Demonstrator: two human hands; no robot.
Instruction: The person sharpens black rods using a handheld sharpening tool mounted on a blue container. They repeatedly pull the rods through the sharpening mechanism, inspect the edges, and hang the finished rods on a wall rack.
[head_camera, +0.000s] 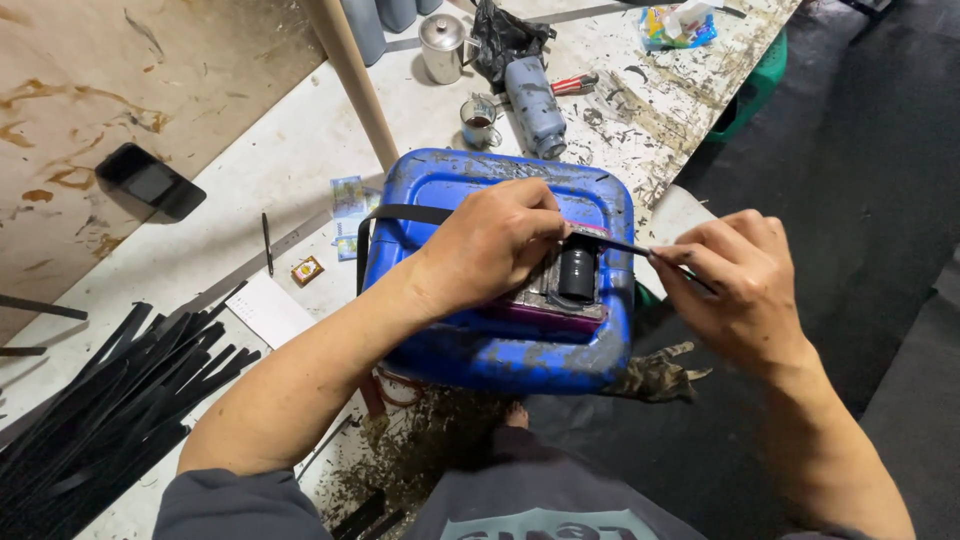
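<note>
Item: black strip (610, 241), thin and flat. It runs from under the left hand (490, 250) across a small dark roller device (572, 275) that sits on top of a blue plastic canister (500, 340).

Left hand: fingers curled over the strip and pressing it to the device.

Right hand (735, 285): fingertips pinched on the strip's free end, just beyond the device.

Progress, as judged: one strip in hand, part-way through the device.

A heap of black strips (110, 400) lies well apart, beyond the left forearm. Whether these are finished cannot be told.

left hand (490, 245) pressing black strip (405, 213) on blue canister (500, 340), right hand (735, 275) pinching its end
</note>
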